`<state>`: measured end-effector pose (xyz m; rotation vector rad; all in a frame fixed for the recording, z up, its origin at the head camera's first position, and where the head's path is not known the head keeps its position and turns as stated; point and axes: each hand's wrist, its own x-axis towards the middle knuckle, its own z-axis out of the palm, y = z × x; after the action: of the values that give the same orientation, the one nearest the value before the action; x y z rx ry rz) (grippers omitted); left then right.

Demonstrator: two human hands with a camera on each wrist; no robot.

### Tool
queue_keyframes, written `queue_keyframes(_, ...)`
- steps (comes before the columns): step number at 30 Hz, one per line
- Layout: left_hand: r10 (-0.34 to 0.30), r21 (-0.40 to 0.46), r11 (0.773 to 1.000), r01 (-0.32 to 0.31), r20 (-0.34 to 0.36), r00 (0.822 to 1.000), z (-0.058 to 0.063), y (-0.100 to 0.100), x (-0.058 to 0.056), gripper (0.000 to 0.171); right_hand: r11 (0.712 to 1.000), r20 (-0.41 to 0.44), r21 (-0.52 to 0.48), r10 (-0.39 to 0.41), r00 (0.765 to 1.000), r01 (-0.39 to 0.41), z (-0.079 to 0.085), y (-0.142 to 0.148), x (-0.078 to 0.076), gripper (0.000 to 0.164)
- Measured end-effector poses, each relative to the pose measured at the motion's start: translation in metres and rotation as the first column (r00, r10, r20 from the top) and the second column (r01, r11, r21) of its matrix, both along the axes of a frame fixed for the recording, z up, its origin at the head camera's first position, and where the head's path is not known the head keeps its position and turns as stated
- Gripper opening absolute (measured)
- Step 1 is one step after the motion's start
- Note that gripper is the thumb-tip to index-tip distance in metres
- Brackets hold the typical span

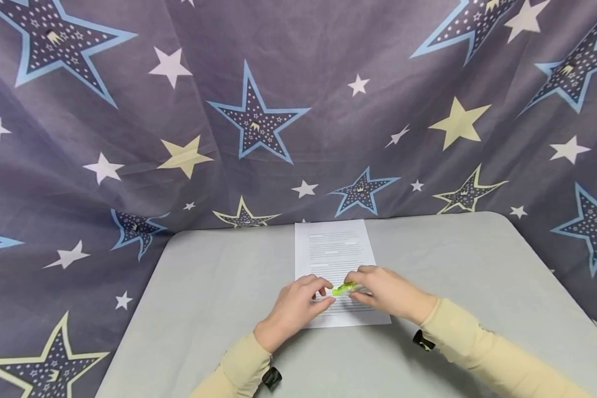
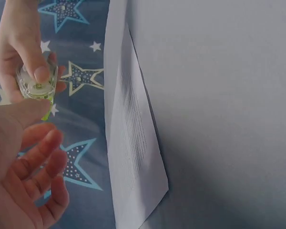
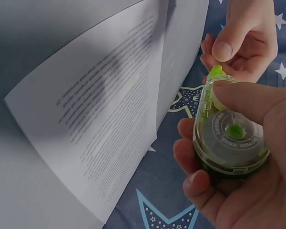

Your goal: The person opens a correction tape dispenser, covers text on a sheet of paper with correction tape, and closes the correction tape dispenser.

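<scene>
A clear correction tape dispenser (image 3: 233, 131) with a green hub and a green tip is held in my right hand (image 1: 390, 290), thumb on top and fingers curled beneath. Its green tip (image 3: 217, 71) points at my left hand (image 1: 296, 304). That hand's thumb and fingers are bent loosely around the space by the tip; in the right wrist view a small gap seems to part them from it. Under both hands lies a printed sheet of paper (image 1: 335, 229), with several short white strips (image 1: 331, 252) over its lines of text.
The sheet rests on a grey table (image 1: 219, 298) whose far edge meets a dark curtain (image 1: 278, 33) patterned with stars. Each sleeve has a small black device (image 1: 272, 378) at the wrist.
</scene>
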<state>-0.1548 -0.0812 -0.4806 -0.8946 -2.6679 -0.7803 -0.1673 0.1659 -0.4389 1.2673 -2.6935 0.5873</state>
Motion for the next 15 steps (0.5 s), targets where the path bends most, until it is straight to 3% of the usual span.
queue_keyframes(10,-0.024,0.061,0.998,0.023,0.007,1.0,-0.0051,-0.0007,-0.0016,0.009,0.999,0.061,-0.042,0.017,0.998,-0.015,0.0015,-0.0038,0.0022,0.014)
queue_keyframes(15,-0.079,0.189,0.98,0.057,0.111,0.991,-0.0075,-0.0062,-0.0031,0.008,0.995,0.136,-0.101,0.03,0.99,-0.016,0.0027,-0.0042,0.0024,0.015)
